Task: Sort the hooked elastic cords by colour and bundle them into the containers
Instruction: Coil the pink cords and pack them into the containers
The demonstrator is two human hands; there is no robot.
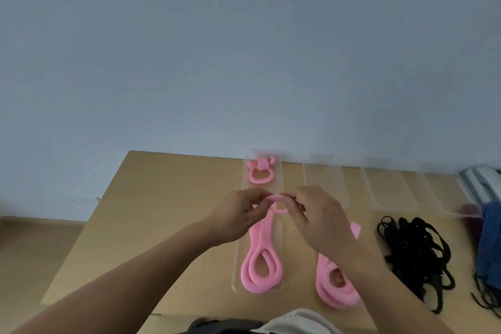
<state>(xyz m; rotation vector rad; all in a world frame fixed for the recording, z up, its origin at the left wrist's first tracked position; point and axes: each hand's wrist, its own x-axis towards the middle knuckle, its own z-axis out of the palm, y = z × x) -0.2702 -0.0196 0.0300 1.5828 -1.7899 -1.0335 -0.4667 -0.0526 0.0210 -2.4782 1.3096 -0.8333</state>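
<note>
1 grey-blue wall [244, 49] fills the frame from 9 through 12 to 3 o'clock. 1 tan table [168, 225] takes the 6 o'clock part.

4 clear trays sit in a row along the table's far edge. Tray 1 [237, 266] runs from 12 to 6 o'clock under the hands. Tray 2 [324, 179], tray 3 [387, 187] and tray 4 [444, 195] follow toward 3 o'clock.

A tangled heap of black cords [417, 249] lies on bare table at 4 o'clock from the hands. Blue item [490, 238] at the 3 o'clock frame edge; type not resolved.

Cord A [260, 271], pink: coils lie in tray 1's 6 o'clock end, strands running up to the hands. Cord B [333, 293], pink: coiled on bare table just beside tray 1 at its 3 o'clock side, partly behind the right forearm.

Left hand [238, 214]: fingers curled, pinching the 9 o'clock side of cord A's end loop [276, 199]. Right hand [317, 214]: fingers curled, pinching its 3 o'clock side.

Bundle C [260, 172], pink, lies in tray 1's 12 o'clock end.
</note>
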